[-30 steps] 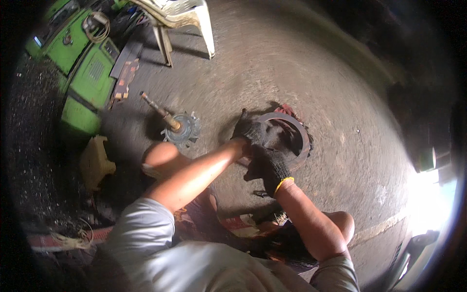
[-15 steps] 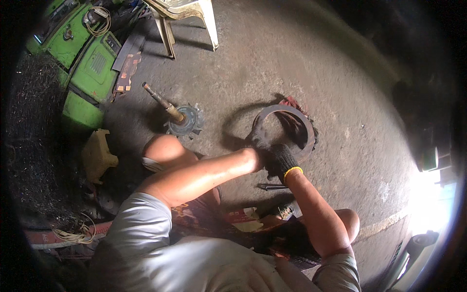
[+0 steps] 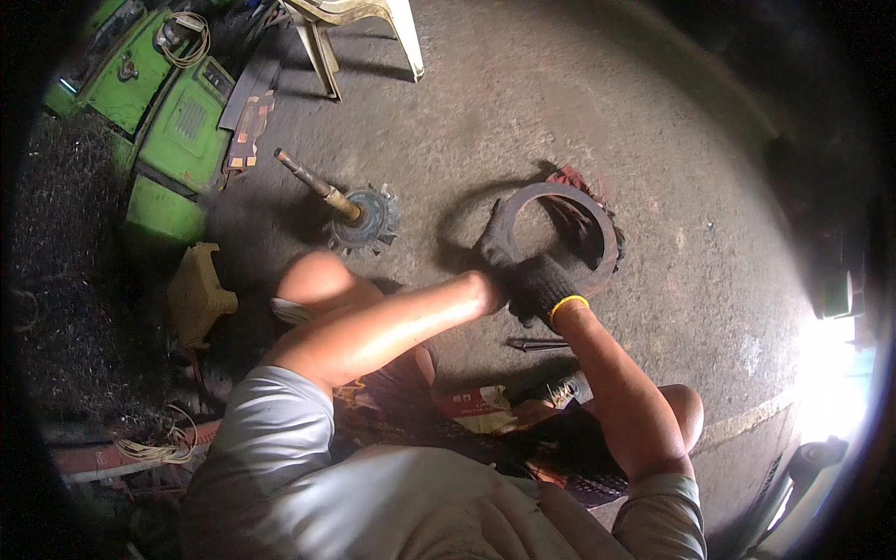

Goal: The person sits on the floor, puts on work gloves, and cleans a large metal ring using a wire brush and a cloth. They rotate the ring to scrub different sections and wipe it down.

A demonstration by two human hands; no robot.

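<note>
A dark, rusty flat metal ring is in front of me, held at its near left side by both hands. My left hand, in a dark glove, is closed around the ring's left rim. My right hand, in a black knit glove with a yellow cuff, is closed at the near rim, overlapping the left wrist; its fingertips are hidden. A dark red cloth shows behind the ring and through its opening. Farther left stands a finned metal wheel with a shaft sticking up from it.
A slim dark tool lies on the concrete floor near my right wrist. To the left are a yellowish plastic piece, green machine panels and a heap of dark metal shavings. A white plastic chair stands at the far side.
The whole view has shifted slightly. My left hand's fingers reach farther up along the ring's left side. Both hands stay on the ring.
</note>
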